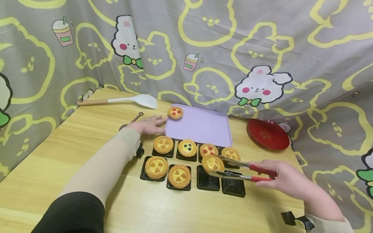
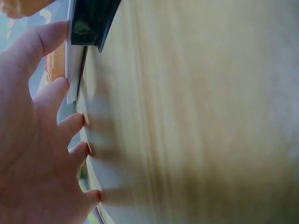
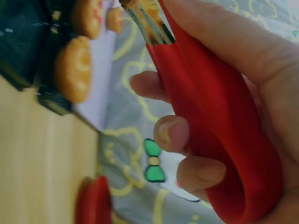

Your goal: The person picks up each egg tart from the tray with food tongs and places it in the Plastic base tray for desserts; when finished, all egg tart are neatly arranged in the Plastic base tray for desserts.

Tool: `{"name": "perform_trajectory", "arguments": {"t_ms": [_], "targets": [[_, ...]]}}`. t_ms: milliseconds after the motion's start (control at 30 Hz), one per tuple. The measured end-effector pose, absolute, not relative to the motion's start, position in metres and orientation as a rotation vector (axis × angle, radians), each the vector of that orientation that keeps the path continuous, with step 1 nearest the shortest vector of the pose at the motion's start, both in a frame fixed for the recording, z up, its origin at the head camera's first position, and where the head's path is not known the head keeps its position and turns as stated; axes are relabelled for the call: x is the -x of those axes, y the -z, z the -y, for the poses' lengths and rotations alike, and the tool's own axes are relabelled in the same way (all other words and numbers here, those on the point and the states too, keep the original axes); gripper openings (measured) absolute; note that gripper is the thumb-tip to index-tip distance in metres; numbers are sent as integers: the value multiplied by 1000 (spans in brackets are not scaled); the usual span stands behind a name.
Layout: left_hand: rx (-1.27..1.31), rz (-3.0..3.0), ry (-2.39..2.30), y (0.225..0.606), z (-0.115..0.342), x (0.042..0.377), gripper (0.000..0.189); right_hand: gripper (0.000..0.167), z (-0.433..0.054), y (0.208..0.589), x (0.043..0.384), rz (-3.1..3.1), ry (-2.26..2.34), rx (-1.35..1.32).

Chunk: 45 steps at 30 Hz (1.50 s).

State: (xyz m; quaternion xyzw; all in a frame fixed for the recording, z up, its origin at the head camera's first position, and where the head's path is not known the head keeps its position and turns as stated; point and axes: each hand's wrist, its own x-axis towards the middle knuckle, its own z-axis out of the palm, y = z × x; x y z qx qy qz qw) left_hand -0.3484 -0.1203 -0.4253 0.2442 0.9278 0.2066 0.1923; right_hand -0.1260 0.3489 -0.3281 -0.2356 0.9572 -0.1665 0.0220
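1. We have the right hand (image 1: pixel 276 178) gripping red-handled tongs (image 1: pixel 260 170); the tongs pinch a tart (image 1: pixel 213 163) over the black holders (image 1: pixel 208 183).
2. We log the left hand (image 1: pixel 151 125) as relaxed, fingers spread, fingertips at the purple tray's (image 1: pixel 201 126) left edge; a red-topped tart (image 1: pixel 175 113) sits in its far-left corner.
3. We count six more tarts on holders; red dish (image 1: pixel 268 134) right on the bench (image 1: pixel 140 207).

Grey cloth (image 1: pixel 209 53) patterned with yellow outlines hangs behind a light wooden table (image 1: pixel 175 212).
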Motion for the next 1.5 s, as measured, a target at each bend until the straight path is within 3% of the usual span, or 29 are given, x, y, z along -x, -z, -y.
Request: {"name": "perform_trajectory", "arguments": {"t_ms": [500, 1000, 1267, 1500], "targets": [[-679, -2609, -557, 426, 121, 349, 81, 54, -344, 362, 110, -2908, 517, 692], [-674, -2583, -596, 428, 122, 352, 86, 63, -343, 338, 120, -2950, 675, 696], [-677, -2592, -583, 425, 123, 349, 84, 64, -321, 308, 167, -3039, 573, 837], [-659, -2588, -563, 439, 125, 362, 84, 73, -292, 308, 230, -2957, 617, 744]]}}
